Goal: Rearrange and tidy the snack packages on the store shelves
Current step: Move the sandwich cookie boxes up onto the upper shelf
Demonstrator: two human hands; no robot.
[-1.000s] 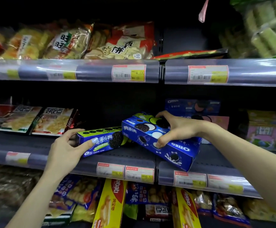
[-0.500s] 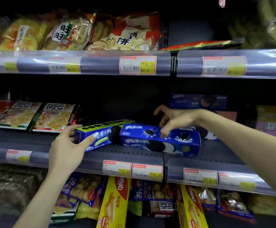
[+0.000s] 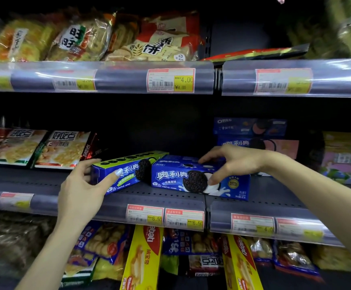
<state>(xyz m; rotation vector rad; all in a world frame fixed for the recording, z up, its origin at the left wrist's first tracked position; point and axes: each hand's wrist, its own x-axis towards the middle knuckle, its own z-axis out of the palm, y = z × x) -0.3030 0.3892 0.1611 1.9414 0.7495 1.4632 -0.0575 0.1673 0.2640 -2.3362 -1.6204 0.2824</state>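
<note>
My left hand (image 3: 82, 191) reaches up from below, wrist bent back, thumb across the front face and fingers around the left end of the green-topped Oreo box (image 3: 126, 171): gripping it. My right hand (image 3: 231, 164) comes in from the right, palm down, fingers spread over the top and thumb on the front of the blue Oreo box (image 3: 193, 181): clasping it. Both boxes sit on the middle shelf (image 3: 149, 200), touching, between my hands.

both hands (image 3: 80, 193) (image 3: 231, 164) gripping (arms outstretched)
</note>
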